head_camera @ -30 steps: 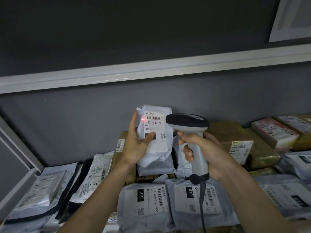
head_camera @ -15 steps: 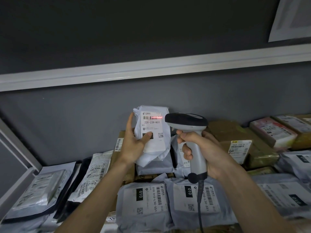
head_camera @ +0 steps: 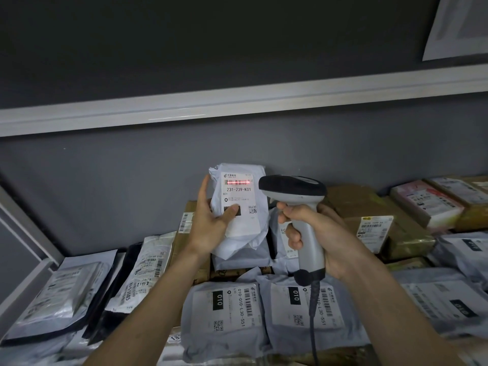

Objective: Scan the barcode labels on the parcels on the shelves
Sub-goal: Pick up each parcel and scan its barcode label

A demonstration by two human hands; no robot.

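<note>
Two flat grey mailers [head_camera: 221, 310] lie nearest on the shelf, labels up, untouched for now. Above them the right hand [head_camera: 320, 236] clenches the grip of the grey scanner [head_camera: 295, 196], index finger curled at the trigger, its cable [head_camera: 314, 320] trailing down over the mailers. Just beside its dark head, the left hand [head_camera: 211, 223] holds the white parcel [head_camera: 239, 207] upright off the pile, thumb pressed on the lower part of the label, fingers behind the left edge.

And here's the change: a second ago the red light was only a spot at the left edge of the label; half a second ago it had spread into a short line on the barcode; now the red scan line [head_camera: 237, 182] lies across the full barcode above "231-239-K01". The parcel has been turned slightly to face the scanner. I'd say this read is landing, though nothing confirms it.

Farther back, brown boxes [head_camera: 369, 215] and more bagged parcels [head_camera: 148, 268] sit against the grey wall [head_camera: 105, 186], likely waiting their turn.
</note>
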